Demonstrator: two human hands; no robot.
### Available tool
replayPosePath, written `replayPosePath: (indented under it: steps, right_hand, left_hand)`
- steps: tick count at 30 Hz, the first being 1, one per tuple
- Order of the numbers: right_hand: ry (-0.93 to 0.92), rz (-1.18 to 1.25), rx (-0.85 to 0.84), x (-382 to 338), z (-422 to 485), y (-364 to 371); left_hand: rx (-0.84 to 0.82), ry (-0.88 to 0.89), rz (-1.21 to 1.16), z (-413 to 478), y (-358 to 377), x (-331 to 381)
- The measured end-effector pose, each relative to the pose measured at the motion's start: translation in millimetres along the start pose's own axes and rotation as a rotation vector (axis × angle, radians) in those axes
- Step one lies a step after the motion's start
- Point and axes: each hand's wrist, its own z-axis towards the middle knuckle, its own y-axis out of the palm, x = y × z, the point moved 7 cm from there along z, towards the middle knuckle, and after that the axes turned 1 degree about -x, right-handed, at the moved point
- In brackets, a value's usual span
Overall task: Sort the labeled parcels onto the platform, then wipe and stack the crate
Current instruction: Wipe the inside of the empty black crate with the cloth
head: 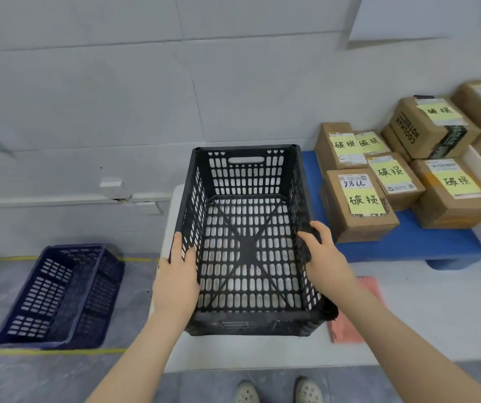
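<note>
Black crate [245, 248]: empty, slotted, centre of scene over a white floor sheet [408, 315], open top tipped toward the person; whether it rests or is lifted cannot be told.
Left hand [176, 274]: grips the crate's left wall, thumb inside.
Right hand [325, 251]: curled over the right wall.
Pink cloth [370, 289]: flat, just right of the crate.
Parcels [358, 205]: cardboard, yellow-labelled, grouped on the blue platform [408, 245], far right.
Blue crate [59, 295]: on the floor, left, well apart.
</note>
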Motion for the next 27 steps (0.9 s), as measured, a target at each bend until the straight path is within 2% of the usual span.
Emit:
replayPosePath:
  steps: [7,15,18,21,23,27]
  right_hand:
    - [0.017,-0.048,-0.014,11,-55,6]
    - [0.013,-0.046,-0.017,10,-54,13]
    - [-0.002,-0.006,-0.022,11,-56,11]
    - [-0.09,0.11,-0.02,11,-59,3]
    - [-0.148,0.212,-0.014,15,-62,-6]
    - [-0.227,0.343,0.04,37,-72,-21]
  left_hand:
    - [0.003,-0.024,-0.054,-51,12,-6]
    - [0.015,-0.063,-0.036,-61,9,-6]
    - [0.011,-0.079,-0.036,-60,9,-6]
    - [0.081,-0.074,-0.009,-61,7,8]
    - [0.121,-0.026,-0.042,-64,1,39]
    - [0.189,0.237,-0.186,-87,-16,140]
